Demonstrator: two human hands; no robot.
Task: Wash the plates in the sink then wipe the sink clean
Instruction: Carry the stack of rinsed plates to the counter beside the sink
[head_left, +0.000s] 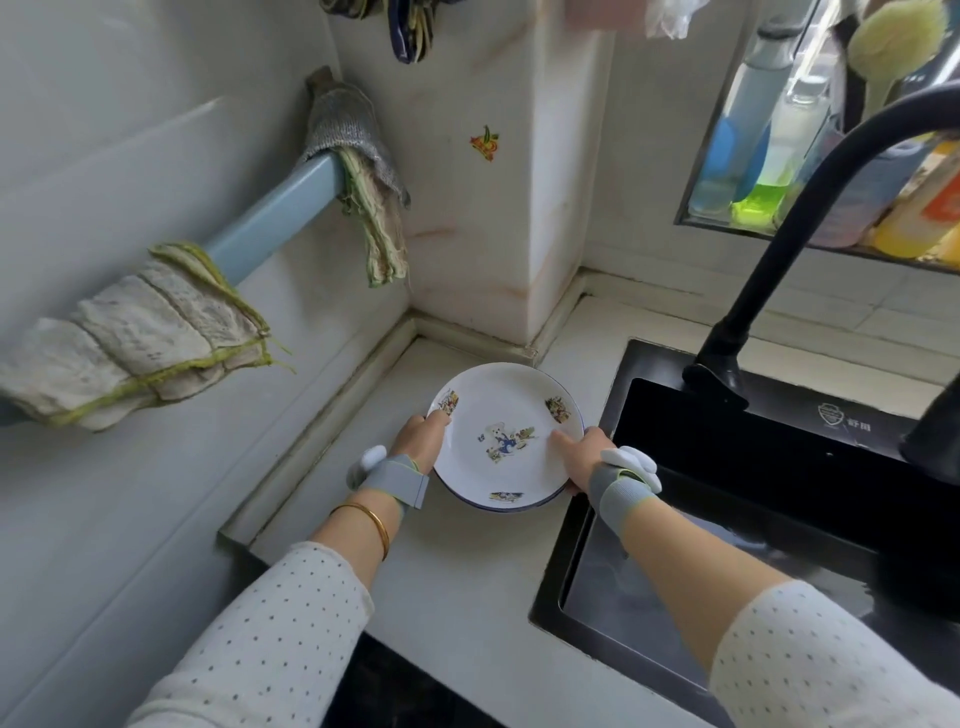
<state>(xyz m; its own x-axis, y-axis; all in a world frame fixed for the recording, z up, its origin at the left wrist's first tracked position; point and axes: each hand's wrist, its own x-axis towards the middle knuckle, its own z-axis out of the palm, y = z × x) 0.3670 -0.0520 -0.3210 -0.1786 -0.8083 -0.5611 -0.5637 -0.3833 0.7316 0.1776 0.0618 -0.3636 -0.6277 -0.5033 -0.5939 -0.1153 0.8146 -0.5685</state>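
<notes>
1. left hand (415, 441) grips left rim of plates (498, 431), thumb on top; right hand (584, 457) grips right rim likewise
2. plates stacked btw both sets of fingers, over counter (467, 582); sink (550, 597) just right of r. fingers

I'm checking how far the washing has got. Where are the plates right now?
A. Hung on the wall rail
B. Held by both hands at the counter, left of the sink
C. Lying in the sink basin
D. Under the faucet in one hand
B: the left hand and right hand grip opposite rims of the plates at the white counter, beside the black sink.
</notes>
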